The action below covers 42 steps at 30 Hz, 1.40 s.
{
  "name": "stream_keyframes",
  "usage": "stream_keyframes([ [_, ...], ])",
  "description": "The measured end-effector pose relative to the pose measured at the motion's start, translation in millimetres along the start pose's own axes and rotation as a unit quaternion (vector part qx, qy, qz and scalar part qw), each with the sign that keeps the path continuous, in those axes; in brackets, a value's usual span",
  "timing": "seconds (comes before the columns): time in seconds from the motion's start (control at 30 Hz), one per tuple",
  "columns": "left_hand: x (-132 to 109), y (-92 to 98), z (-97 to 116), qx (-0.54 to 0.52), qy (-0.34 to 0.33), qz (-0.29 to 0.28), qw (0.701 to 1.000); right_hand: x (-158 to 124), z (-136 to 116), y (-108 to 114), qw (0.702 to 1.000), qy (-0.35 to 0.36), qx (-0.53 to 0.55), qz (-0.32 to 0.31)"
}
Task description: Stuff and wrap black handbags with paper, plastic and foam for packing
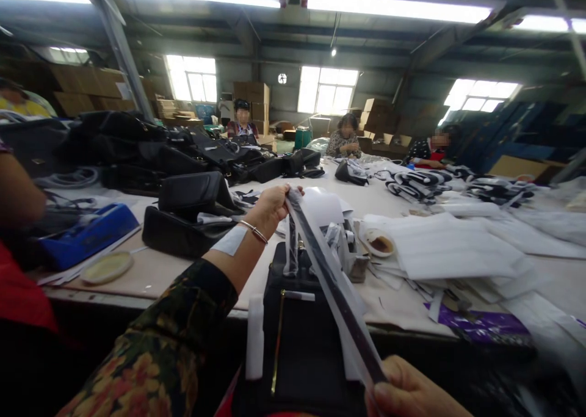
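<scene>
A dark strap (330, 276) wrapped in clear plastic film is stretched slantwise between my two hands. My left hand (273, 202) pinches its upper end, arm reaching out over the table. At the lower right, my right hand (405, 387) grips the other end between thumb and fingers. Beneath the strap lies a black bag (307, 337) with a gold zipper, leaning at the table edge toward me. White foam pieces stick out at both of its sides. The bag's handle, also in film, stands up behind the strap.
White foam sheets (458, 246) lie stacked on the right beside a small bowl (379, 243) of brown stuff. A black bag (192, 215), a round lid (107, 267) and a blue tray (89, 234) are on the left. A co-worker's arm (21, 188) shows at far left; others sit across the table.
</scene>
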State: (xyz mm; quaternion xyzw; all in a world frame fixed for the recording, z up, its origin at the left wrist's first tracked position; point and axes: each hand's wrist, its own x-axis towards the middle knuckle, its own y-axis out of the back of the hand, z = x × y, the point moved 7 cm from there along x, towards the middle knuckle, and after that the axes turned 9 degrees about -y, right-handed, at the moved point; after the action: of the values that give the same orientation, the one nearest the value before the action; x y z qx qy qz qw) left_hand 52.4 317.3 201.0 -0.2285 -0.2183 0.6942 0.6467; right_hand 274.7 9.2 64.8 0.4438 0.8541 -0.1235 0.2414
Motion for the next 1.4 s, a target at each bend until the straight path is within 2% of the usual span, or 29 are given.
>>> stream_keyframes([
  [0.1,-5,19.5,-17,0.052,-0.010,0.022,0.998,-17,12,5,1.000,-0.017,0.014,0.007],
  [0.23,-20,53.3,-29,0.130,-0.027,0.019,0.991,-17,29,6,0.997,-0.059,0.053,0.014],
  [0.3,-33,66.1,-37,0.175,-0.028,0.010,0.984,-8,22,4,0.996,-0.056,0.065,0.016],
  [0.37,-51,71.8,-47,0.217,-0.018,-0.007,0.976,4,2,4,0.997,-0.031,0.057,0.033],
  [0.47,-89,65.9,-65,0.255,0.021,-0.065,0.965,24,-37,3,0.997,0.007,0.064,0.044],
  [0.6,-155,35.6,-87,0.229,0.121,-0.261,0.930,58,-78,-5,0.996,0.028,0.085,0.023],
  [0.67,-175,26.7,-86,0.216,0.117,-0.307,0.919,74,-89,-10,0.998,0.027,0.062,0.016],
  [0.73,-176,28.7,-76,0.230,0.067,-0.276,0.931,85,-99,-8,0.997,0.051,-0.009,0.049],
  [0.77,-173,32.4,-69,0.240,0.034,-0.249,0.938,86,-107,-3,0.990,0.088,-0.056,0.094],
  [0.83,-166,42.0,-53,0.270,-0.034,-0.194,0.943,76,-123,8,0.950,0.181,-0.134,0.217],
  [0.87,-164,46.9,-44,0.287,-0.068,-0.169,0.940,69,-127,13,0.928,0.212,-0.144,0.270],
  [0.9,-164,50.9,-37,0.303,-0.097,-0.150,0.936,65,-127,16,0.921,0.215,-0.127,0.299],
  [0.93,-166,53.4,-32,0.317,-0.119,-0.140,0.930,65,-122,16,0.933,0.190,-0.083,0.294],
  [0.97,-170,54.4,-29,0.326,-0.133,-0.138,0.926,70,-113,13,0.956,0.143,-0.018,0.257],
  [1.0,-176,53.7,-28,0.328,-0.139,-0.144,0.923,77,-103,4,0.974,0.091,0.058,0.198],
  [1.03,-184,51.7,-29,0.325,-0.138,-0.159,0.922,83,-94,-6,0.980,0.049,0.137,0.138],
  [1.1,-198,46.6,-37,0.314,-0.118,-0.198,0.921,94,-88,-20,0.963,0.021,0.260,0.068],
  [1.17,-209,45.4,-44,0.299,-0.093,-0.219,0.924,103,-89,-21,0.951,0.045,0.295,0.084],
  [1.23,-212,49.2,-48,0.290,-0.076,-0.215,0.930,107,-94,-17,0.963,0.077,0.225,0.129],
  [1.3,-210,56.2,-49,0.293,-0.074,-0.192,0.934,107,-104,-14,0.976,0.114,0.072,0.173],
  [1.33,-208,59.9,-49,0.298,-0.078,-0.178,0.935,105,-109,-15,0.972,0.133,-0.018,0.194],
  [1.4,-204,65.9,-51,0.304,-0.084,-0.155,0.936,101,-118,-18,0.942,0.161,-0.185,0.231],
])
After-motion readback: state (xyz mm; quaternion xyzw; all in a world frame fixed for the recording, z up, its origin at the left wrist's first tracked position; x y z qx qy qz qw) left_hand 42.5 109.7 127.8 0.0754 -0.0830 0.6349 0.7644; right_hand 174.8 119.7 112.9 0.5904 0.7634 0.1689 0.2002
